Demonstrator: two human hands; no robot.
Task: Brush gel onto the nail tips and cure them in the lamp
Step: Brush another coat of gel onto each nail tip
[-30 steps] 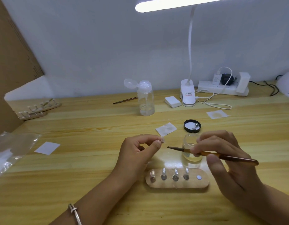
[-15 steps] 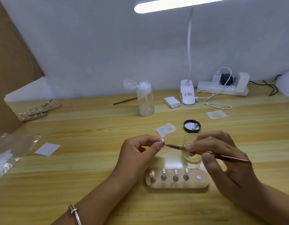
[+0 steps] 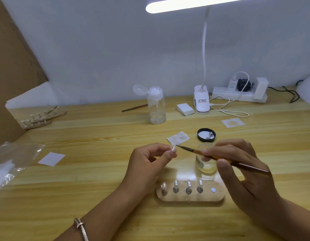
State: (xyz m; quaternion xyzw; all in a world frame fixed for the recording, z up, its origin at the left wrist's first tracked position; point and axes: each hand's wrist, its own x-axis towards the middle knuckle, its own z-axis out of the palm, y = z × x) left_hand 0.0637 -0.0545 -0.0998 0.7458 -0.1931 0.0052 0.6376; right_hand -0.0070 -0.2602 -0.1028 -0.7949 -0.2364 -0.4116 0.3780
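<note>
Pinches nail tip (image 3: 173, 148) in left grip (image 3: 147, 164), thumb and forefinger closed on it, raised above counter (image 3: 98, 180) behind stand (image 3: 190, 197). Holds brush (image 3: 211, 156) in right grip (image 3: 237, 164), fingers curled round the shaft pen-fashion. Has carried bristles leftward, from a clear gap one second ago to contact with the tip, now touching its upper edge. Judged as start of gel application on this piece. Notes four tips seated on stand and fifth spot bare, presumably this piece's place. Notes open jar (image 3: 206, 164) partly hidden behind right grip, lid (image 3: 206, 135) beyond. Cannot confirm gel load on bristles: too small. Records no curing yet; cannot verify white housing at far right edge as the lamp.
</note>
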